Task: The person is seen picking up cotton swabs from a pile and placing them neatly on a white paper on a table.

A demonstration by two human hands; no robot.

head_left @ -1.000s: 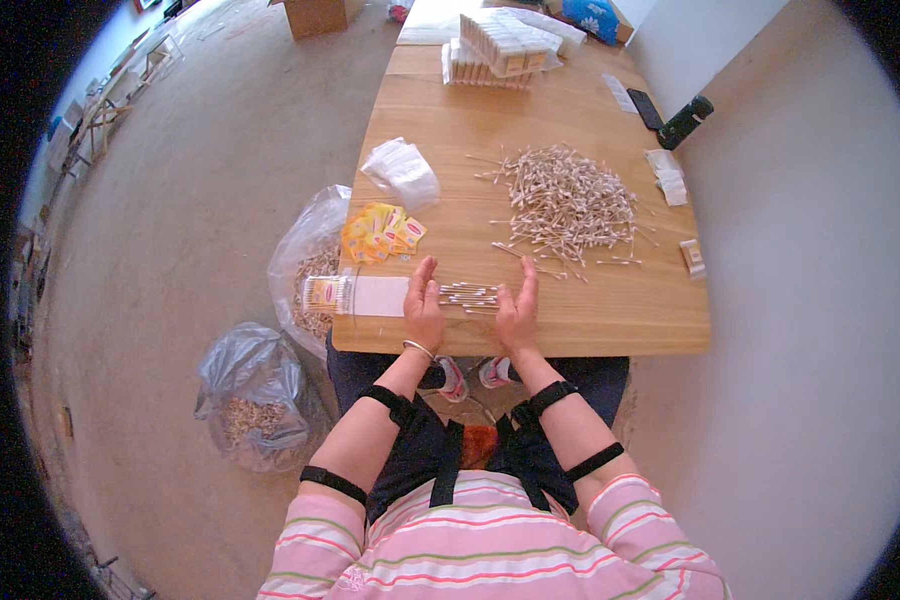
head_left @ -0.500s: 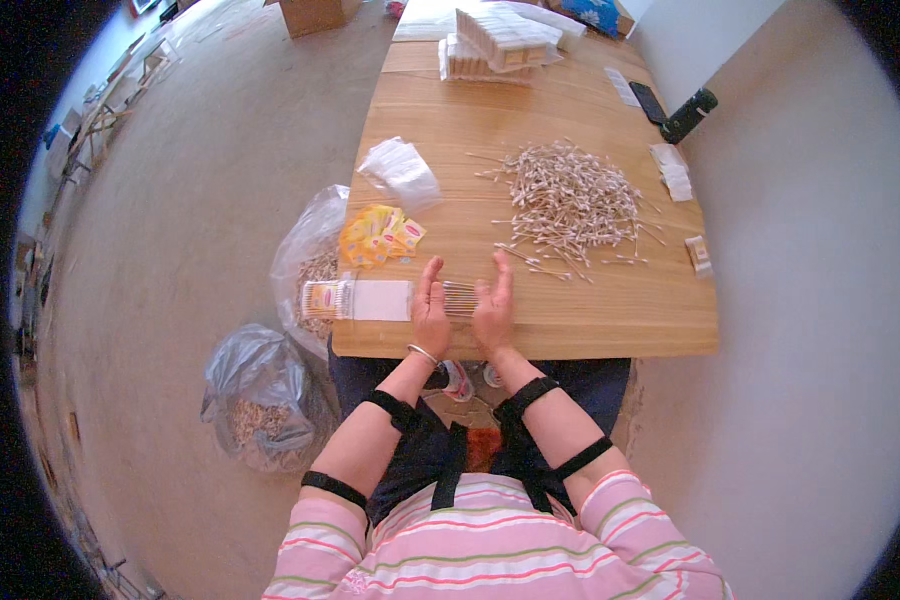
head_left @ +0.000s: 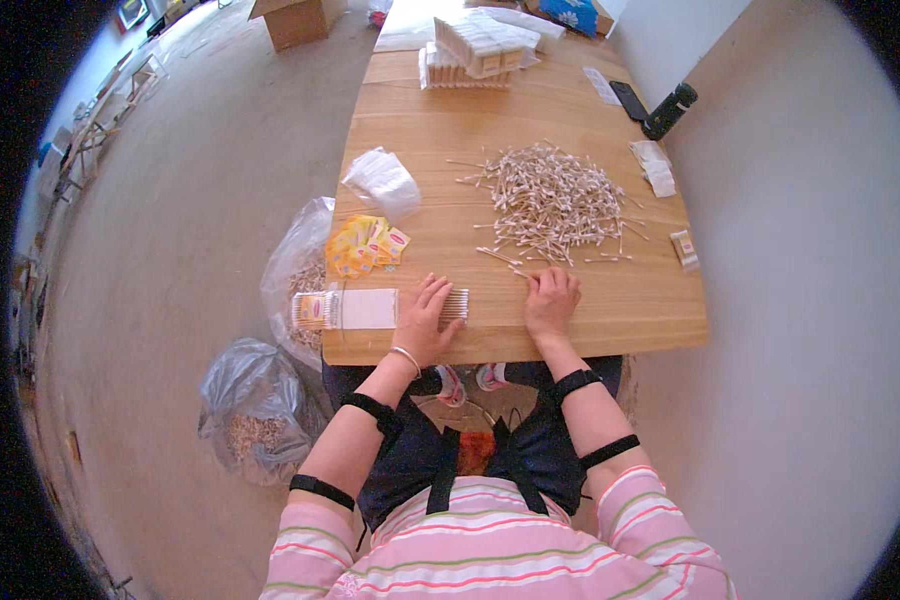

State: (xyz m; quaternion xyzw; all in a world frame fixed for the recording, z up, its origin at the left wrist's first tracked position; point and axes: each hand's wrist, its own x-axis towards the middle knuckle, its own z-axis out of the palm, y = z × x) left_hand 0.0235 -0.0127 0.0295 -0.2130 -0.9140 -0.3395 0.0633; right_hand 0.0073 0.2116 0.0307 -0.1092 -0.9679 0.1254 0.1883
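Observation:
My left hand (head_left: pixel 429 322) lies with its fingers stretched over a neat row of cotton swabs (head_left: pixel 455 305), covering part of it. Left of that hand is a white rectangular card (head_left: pixel 369 309), and beyond it a clear packet of swabs with a yellow label (head_left: pixel 314 310) at the table's left edge. My right hand (head_left: pixel 553 304) rests at the near side of a big loose heap of cotton swabs (head_left: pixel 560 203). Its fingers are bent and closed at the end of a stray swab (head_left: pixel 501 260); the fingertips are partly hidden.
Yellow labels (head_left: pixel 363 246) and clear bags (head_left: pixel 383 182) lie on the left. Stacked swab packets (head_left: pixel 480 52) stand at the far end. A phone (head_left: pixel 628 101), a dark cylinder (head_left: pixel 669 111) and a small packet (head_left: pixel 684 250) line the right edge. Plastic sacks (head_left: pixel 260 400) sit beside the table.
My hands have parted from either side of the swab row. The left has flattened over the row; the right has moved right to the heap's near side and its fingers have bent.

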